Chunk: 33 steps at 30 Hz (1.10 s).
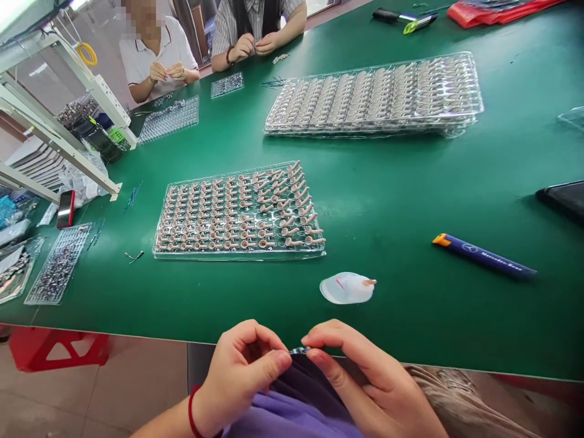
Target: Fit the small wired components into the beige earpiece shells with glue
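Note:
Just beyond the table's near edge, my left hand (249,368) and my right hand (356,371) meet in front of my body. Between their fingertips is a small dark shiny part (299,350), pinched at one end by each hand; it is too small to name. Ahead of the hands lies a translucent white plastic piece (344,288) with a small tan tip. Farther off, a transparent tray (239,258) holds rows of beige stemmed earphone shells (227,222), more loosely arranged at its right side.
A stack of filled transparent trays (374,97) lies at the back. A blue utility knife (486,258) and dark phone-like object (563,199) lie right. At left are a tray of tiny dark parts (59,264), a red-edged phone (66,208) and a shelf frame. Two people work opposite.

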Motion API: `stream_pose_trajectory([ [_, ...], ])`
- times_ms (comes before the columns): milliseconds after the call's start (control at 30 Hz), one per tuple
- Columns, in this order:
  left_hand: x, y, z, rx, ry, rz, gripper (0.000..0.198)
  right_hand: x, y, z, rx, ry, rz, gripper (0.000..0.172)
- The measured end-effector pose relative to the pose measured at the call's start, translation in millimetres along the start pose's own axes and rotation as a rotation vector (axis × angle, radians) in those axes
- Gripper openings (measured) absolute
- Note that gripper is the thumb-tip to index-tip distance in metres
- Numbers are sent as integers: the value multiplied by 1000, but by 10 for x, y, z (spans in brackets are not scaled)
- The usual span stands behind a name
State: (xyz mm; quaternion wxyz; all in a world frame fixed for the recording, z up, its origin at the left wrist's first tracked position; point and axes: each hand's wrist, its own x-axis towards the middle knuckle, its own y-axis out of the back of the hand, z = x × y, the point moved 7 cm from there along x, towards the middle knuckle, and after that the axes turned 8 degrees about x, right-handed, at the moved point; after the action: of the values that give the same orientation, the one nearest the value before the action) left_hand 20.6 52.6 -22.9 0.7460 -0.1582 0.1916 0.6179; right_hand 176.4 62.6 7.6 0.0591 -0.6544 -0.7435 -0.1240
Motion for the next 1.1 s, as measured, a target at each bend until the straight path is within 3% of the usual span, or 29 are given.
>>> stream_pose_trajectory([
  [167,-107,94,263,388,-275,173,15,1,6,10,0,6,23,9],
  [367,-247,149,313,523,-427,193,10,-19,84,94,37,-112,75,14],
  [433,-232,213,277,460,-388,211,9,-22,99,101,41,-130,79,16],
  [500,-155,272,191,278,-261,199,14,-11,87,71,51,-102,62,15],
  [567,-46,232,69,48,-79,91,25,6,57,32,65,-60,39,13],
  [633,30,91,-21,-110,84,-89,33,21,20,9,80,-31,14,11],
  [733,65,-67,-67,-165,193,-243,34,29,-32,-2,88,-9,-28,10],
  [867,48,-92,-56,-99,155,-222,34,18,-57,15,88,-20,-59,11],
  [1033,-25,80,131,199,-119,16,29,-2,14,130,111,-143,19,13],
  [1100,-47,129,133,195,-151,62,25,-24,51,171,130,-178,67,17],
])
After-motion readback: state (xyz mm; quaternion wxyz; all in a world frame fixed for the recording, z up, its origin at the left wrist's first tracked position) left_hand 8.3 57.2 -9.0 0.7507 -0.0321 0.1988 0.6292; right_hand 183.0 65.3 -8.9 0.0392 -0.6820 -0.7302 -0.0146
